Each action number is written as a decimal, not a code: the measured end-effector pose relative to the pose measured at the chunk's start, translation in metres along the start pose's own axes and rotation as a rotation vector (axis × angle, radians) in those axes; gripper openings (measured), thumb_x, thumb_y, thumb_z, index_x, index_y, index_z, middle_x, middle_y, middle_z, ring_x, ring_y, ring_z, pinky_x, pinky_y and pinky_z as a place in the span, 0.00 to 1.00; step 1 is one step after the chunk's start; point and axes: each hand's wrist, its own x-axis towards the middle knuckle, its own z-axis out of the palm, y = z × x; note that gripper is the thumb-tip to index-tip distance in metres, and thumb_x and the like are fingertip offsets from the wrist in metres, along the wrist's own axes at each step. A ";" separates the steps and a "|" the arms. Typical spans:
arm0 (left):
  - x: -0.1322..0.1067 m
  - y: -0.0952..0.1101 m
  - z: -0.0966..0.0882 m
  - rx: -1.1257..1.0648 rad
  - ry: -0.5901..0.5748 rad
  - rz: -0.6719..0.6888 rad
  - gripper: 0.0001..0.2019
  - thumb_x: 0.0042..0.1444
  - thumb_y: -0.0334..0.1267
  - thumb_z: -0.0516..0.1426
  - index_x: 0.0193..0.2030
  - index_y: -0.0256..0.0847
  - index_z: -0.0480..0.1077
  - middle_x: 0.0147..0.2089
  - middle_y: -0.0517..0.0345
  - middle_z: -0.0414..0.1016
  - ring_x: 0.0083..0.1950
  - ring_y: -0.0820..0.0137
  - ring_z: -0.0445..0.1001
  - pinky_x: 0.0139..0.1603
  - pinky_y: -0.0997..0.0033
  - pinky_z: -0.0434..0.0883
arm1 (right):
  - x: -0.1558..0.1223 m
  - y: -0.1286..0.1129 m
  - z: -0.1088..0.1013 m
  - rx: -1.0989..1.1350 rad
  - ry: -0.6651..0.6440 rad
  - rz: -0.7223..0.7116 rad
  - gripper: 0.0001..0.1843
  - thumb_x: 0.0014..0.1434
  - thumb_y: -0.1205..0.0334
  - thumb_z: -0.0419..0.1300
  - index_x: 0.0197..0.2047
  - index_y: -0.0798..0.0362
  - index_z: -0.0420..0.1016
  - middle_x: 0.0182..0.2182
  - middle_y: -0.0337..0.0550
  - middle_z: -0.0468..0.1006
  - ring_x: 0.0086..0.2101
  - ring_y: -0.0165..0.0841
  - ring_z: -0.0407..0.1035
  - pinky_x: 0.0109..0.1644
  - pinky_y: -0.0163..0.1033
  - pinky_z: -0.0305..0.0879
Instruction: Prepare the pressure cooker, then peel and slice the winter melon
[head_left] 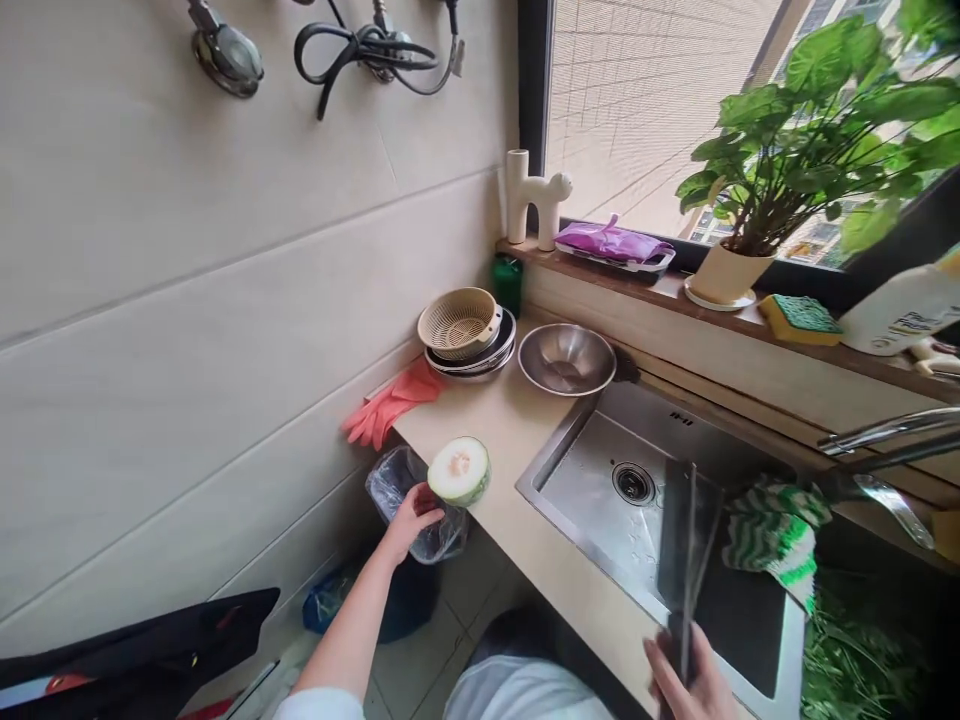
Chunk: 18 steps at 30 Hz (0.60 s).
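My right hand (694, 680) is closed around the dark handle of a kitchen knife (690, 560). The blade points up and away, blurred, over the right part of the sink. On the counter's front edge sits a halved melon (459, 472), its pale cut face and seed hollow turned up. My left hand (411, 520) is at the melon's lower left side, thumb and fingers apart; whether the fingertips touch the rind I cannot tell. Below that hand is a bin lined with a clear bag (442, 540).
A steel bowl (568, 360) and a beige colander (459, 325) on stacked bowls stand behind the melon. Pink rubber gloves (394, 405) hang at the counter's corner. A striped cloth (776, 535) lies by the steel sink (592, 490), under the faucet (892, 430). Leafy greens (855, 650) are at right.
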 end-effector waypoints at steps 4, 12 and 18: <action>0.005 0.008 -0.001 -0.126 -0.055 -0.083 0.33 0.28 0.40 0.72 0.44 0.39 0.69 0.40 0.56 0.72 0.41 0.67 0.71 0.44 0.67 0.68 | 0.053 -0.077 0.078 -0.066 -0.264 -0.301 0.17 0.51 0.46 0.57 0.35 0.50 0.64 0.26 0.38 0.72 0.26 0.33 0.67 0.31 0.38 0.66; 0.005 0.005 0.021 -0.266 -0.031 -0.127 0.31 0.39 0.57 0.66 0.45 0.41 0.67 0.30 0.62 0.68 0.31 0.73 0.69 0.34 0.71 0.67 | 0.089 -0.129 0.180 -0.123 -0.541 -0.419 0.10 0.48 0.62 0.51 0.37 0.49 0.60 0.33 0.39 0.74 0.32 0.33 0.67 0.38 0.38 0.62; 0.007 0.021 0.036 -0.199 -0.056 -0.112 0.24 0.42 0.55 0.65 0.39 0.40 0.68 0.32 0.61 0.70 0.34 0.73 0.69 0.33 0.75 0.65 | 0.096 -0.122 0.191 -0.159 -0.560 -0.401 0.14 0.42 0.67 0.51 0.35 0.48 0.64 0.23 0.32 0.66 0.25 0.31 0.61 0.31 0.35 0.57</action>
